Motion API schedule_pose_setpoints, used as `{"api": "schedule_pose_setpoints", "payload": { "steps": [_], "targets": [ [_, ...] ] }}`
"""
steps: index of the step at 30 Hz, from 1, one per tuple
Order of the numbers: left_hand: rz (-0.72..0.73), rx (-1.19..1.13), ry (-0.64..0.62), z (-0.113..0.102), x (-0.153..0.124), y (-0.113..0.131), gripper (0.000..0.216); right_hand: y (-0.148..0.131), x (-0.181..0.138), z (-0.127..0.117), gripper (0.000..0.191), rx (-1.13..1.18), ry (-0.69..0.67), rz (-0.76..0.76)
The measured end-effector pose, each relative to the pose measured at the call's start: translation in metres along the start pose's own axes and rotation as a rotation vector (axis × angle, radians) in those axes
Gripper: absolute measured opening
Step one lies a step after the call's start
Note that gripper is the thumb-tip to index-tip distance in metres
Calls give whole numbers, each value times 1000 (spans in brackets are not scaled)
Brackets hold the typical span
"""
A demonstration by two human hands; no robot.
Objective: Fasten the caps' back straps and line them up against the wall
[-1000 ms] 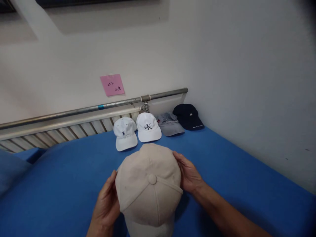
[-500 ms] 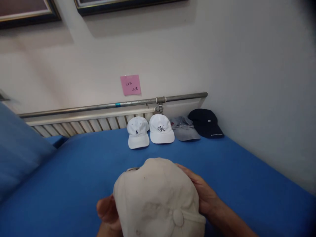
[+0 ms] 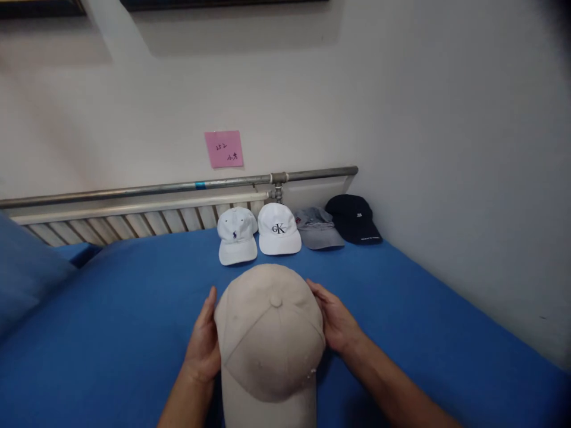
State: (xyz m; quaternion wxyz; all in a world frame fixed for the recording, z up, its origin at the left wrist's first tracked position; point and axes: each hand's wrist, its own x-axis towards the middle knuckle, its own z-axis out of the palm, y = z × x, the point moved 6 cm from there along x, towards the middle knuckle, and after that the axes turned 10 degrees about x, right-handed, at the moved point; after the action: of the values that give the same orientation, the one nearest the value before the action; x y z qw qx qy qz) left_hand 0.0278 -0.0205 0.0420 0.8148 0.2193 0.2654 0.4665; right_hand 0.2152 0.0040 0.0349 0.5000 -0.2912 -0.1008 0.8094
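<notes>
A beige baseball cap is held between my two hands, crown up, with its brim pointing toward me and running off the bottom edge. My left hand grips its left side, thumb along the outside and fingers hidden behind or under it. On the right side my right hand holds the cap's edge, its fingertips partly out of sight. Beyond it, a row of caps lies on the blue-covered surface: a white cap with a small dark emblem, a white cap with letters, a grey cap and a black cap.
The blue-covered surface meets a wall on the right. Behind the caps are a radiator and a metal pipe. A pink note sticks to the wall, with blue fabric at the left.
The beige cap has turned and tilted, so its top button and brim now face me. My left hand has opened out along its side. The view has shifted slightly.
</notes>
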Motion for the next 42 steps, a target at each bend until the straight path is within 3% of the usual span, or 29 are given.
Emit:
{"api": "schedule_pose_setpoints", "payload": {
  "steps": [4, 8, 13, 19, 25, 35, 42],
  "targets": [
    [-35, -15, 256, -13, 11, -5, 35, -3, 9, -9, 22, 8, 49, 24],
    [-6, 70, 405, -26, 17, -6, 30, -5, 18, -23, 23, -77, 134, -14],
    [-2, 161, 458, -33, 23, -8, 24, -11, 29, -35, 21, -126, 179, -89],
    [114, 195, 542, -41, 34, 3, 18, -25, 50, -27, 8, -212, 131, -192],
    [249, 273, 608, -58, 39, 17, 18, -31, 51, -22, 26, -366, 82, -291],
    [120, 557, 636, -63, 18, 28, 8, -40, 38, -33, 24, -627, 156, -291],
    [10, 668, 634, -64, 7, 28, 47, -32, 12, -45, 18, -821, 145, -111]
  ]
}}
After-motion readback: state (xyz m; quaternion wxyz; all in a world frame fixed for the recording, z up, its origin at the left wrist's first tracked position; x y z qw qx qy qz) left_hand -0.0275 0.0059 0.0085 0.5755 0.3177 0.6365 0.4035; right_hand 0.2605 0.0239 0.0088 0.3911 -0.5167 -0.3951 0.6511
